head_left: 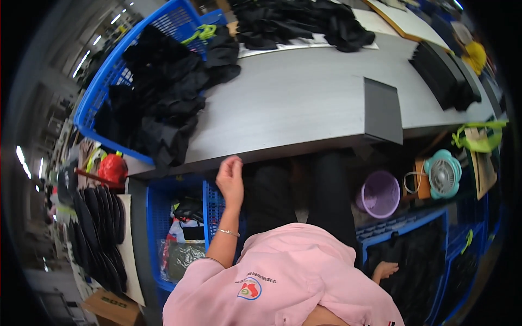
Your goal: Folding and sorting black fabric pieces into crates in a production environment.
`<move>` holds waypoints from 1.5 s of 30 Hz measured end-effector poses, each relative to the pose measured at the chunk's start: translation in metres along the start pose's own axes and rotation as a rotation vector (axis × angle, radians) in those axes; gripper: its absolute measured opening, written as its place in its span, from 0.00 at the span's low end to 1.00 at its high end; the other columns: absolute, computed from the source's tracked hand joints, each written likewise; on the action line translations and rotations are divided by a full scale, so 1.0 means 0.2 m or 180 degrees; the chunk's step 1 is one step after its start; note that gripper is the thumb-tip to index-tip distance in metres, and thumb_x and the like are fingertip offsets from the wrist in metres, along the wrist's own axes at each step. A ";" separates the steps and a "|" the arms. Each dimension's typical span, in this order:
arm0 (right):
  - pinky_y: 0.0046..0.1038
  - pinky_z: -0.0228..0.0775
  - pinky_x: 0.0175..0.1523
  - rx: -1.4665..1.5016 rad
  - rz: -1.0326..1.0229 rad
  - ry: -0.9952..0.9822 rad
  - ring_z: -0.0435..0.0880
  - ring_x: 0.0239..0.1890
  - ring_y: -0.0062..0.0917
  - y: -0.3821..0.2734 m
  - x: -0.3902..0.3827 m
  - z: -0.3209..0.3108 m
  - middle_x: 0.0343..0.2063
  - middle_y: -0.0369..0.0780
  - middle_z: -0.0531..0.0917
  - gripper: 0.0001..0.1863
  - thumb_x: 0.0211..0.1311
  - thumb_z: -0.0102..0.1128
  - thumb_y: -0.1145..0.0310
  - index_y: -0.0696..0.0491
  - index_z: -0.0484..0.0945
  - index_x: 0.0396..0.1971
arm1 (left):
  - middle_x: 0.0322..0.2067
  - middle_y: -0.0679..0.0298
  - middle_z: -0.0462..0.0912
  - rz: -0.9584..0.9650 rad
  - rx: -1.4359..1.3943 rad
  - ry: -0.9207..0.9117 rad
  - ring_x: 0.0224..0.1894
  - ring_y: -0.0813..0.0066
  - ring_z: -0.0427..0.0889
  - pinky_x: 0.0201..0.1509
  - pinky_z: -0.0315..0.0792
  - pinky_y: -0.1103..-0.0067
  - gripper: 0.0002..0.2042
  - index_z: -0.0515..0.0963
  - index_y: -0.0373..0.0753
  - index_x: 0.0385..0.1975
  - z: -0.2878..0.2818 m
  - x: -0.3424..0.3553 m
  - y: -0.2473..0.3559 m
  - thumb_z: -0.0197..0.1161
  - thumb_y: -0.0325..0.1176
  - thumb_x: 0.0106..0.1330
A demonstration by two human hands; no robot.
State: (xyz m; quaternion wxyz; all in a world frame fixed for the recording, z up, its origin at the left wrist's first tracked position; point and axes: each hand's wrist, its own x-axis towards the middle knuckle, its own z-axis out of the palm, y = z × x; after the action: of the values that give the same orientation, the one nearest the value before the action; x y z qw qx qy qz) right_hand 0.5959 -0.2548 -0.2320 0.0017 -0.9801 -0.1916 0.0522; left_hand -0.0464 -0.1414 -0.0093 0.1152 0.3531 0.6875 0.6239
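Note:
My left hand (231, 176) is raised at the front edge of the grey table (283, 92). Its fingers are curled together, and nothing shows in them. Low at my right side, my right hand (385, 270) is partly hidden by my pink shirt. The fingers that show are stretched out, beside black cloth (405, 252) in a blue crate (444, 239). On the table, a heap of black fabric pieces (168, 87) spills from a tilted blue basket (87, 106). A dark grey flat panel (382, 108) lies at the table's front edge, right of my left hand.
Stacked black pieces (443, 76) stand at the table's right end; more black fabric (293, 22) lies at the back. Below are a purple bin (379, 194), a small turquoise fan (443, 174) and a blue crate (154, 233) with bagged items. Black shaped pieces (100, 233) and a cardboard box (111, 307) are left.

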 end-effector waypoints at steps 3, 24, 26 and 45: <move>0.45 0.68 0.59 -0.0139 -0.0836 0.0606 0.70 0.62 0.47 -0.12 -0.15 -0.13 0.66 0.47 0.64 0.35 0.59 0.67 0.69 0.54 0.62 0.66 | 0.38 0.60 0.86 0.0434 0.0447 0.0748 0.42 0.75 0.84 0.47 0.77 0.79 0.07 0.80 0.31 0.42 -0.12 0.30 0.05 0.59 0.26 0.69; 0.30 0.71 0.60 0.2184 -0.3772 -0.1188 0.77 0.56 0.39 -1.20 -0.84 -0.63 0.64 0.48 0.65 0.21 0.61 0.57 0.83 0.59 0.71 0.55 | 0.60 0.45 0.73 0.0563 0.2135 0.1459 0.61 0.44 0.71 0.63 0.66 0.63 0.37 0.63 0.45 0.68 -0.53 0.83 -0.20 0.65 0.24 0.55; 0.30 0.71 0.60 0.2159 -0.3859 -0.1191 0.77 0.56 0.39 -1.24 -0.92 -0.66 0.63 0.48 0.65 0.20 0.62 0.57 0.82 0.60 0.72 0.55 | 0.55 0.46 0.77 -0.0081 0.1689 0.1071 0.58 0.45 0.74 0.60 0.68 0.65 0.33 0.68 0.46 0.65 -0.45 0.94 -0.25 0.60 0.21 0.55; 0.27 0.77 0.47 0.2795 -0.5399 -0.1470 0.85 0.44 0.30 -1.63 -1.53 -1.08 0.48 0.46 0.81 0.13 0.63 0.59 0.80 0.59 0.79 0.47 | 0.45 0.60 0.82 0.0776 -0.1390 0.0666 0.43 0.77 0.76 0.54 0.69 0.80 0.16 0.76 0.25 0.48 0.07 0.79 0.33 0.58 0.35 0.74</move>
State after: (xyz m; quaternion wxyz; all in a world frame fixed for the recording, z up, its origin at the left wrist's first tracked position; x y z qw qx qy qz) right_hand 0.2139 -0.0639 0.0225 0.3654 -0.3954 -0.7910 0.2906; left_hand -0.1298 -0.0335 0.0951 0.0410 0.3337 0.4972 0.7999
